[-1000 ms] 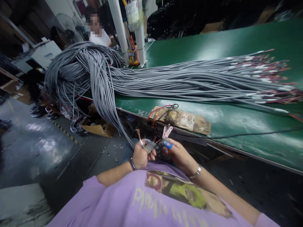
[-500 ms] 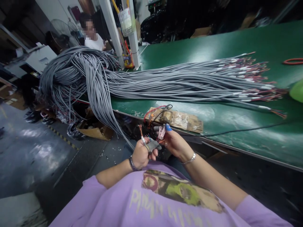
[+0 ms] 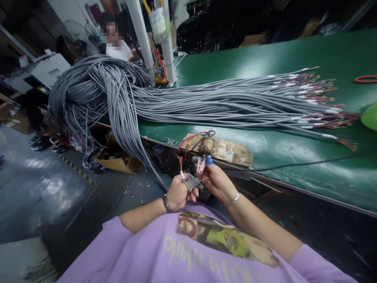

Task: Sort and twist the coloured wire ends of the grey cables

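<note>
My left hand (image 3: 177,193) is closed round the end of a grey cable (image 3: 147,160), whose stripped coloured wires (image 3: 180,163) stick up above the fist. My right hand (image 3: 216,180) is closed on a small pink-handled cutter (image 3: 201,164), with a blue cap on one fingertip, and it touches the wire ends beside my left hand. Both hands sit in front of my lilac shirt, just below the edge of the green table (image 3: 265,145). The held cable runs up into a large bundle of grey cables (image 3: 206,104).
The cable bundle lies across the green table and spills off its left end toward the floor. A taped cardboard pad (image 3: 224,148) with red and black leads lies at the table edge. Another person (image 3: 116,41) sits at the far left. White posts (image 3: 167,43) stand behind.
My right hand has risen from level with my left to the wire ends, the cutter now by its fingertips. The view has shifted slightly to the right.
</note>
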A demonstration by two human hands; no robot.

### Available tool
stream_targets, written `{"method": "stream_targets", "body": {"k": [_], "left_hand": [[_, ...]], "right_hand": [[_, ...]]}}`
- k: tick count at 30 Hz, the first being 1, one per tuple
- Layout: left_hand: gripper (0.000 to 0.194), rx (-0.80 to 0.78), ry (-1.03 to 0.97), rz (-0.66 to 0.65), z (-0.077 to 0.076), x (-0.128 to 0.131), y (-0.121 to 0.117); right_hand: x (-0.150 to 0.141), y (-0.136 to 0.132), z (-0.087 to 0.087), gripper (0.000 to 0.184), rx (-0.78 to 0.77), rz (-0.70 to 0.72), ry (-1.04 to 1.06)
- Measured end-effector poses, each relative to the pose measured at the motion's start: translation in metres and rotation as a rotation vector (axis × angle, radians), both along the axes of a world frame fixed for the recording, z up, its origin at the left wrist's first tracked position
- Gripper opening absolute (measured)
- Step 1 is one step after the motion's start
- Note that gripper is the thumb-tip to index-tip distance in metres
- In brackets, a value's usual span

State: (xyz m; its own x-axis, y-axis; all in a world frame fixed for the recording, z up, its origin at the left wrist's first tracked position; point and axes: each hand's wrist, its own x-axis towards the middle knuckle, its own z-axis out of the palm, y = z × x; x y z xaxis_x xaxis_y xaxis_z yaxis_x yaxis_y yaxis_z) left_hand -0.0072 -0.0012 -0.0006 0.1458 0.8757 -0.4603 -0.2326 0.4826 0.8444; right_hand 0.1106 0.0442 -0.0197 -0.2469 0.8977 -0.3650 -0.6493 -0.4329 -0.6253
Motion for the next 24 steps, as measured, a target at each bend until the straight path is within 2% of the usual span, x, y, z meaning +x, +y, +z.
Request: {"method": "stream_targets", "body": {"k": [3,6,13,20,24], "left_hand": [[0.045,0.004,0.003,0.007,0.004,0.0,-0.001],[0.047,0.016,0.002,0.003,0.005,-0.001,-0.004],[0.05,0.048,0.076,0.004,-0.004,-0.009,-0.011],[0.053,0.098,0.163,-0.058,-0.009,-0.014,-0.014],[0.051,0.093,0.155,-0.164,-0.006,-0.014,-0.014]], "right_hand": [[0.001,-0.002,-0.003,0.043,0.004,0.03,0.009],[0.006,-0.005,-0.006,0.048,0.009,0.12,0.015],[0.025,-0.019,-0.002,0.044,0.097,0.328,-0.054],[0.027,-0.023,0.009,0.04,0.235,0.321,-0.355],[0.022,-0.025,0.009,0.039,0.292,0.335,-0.413]]}}
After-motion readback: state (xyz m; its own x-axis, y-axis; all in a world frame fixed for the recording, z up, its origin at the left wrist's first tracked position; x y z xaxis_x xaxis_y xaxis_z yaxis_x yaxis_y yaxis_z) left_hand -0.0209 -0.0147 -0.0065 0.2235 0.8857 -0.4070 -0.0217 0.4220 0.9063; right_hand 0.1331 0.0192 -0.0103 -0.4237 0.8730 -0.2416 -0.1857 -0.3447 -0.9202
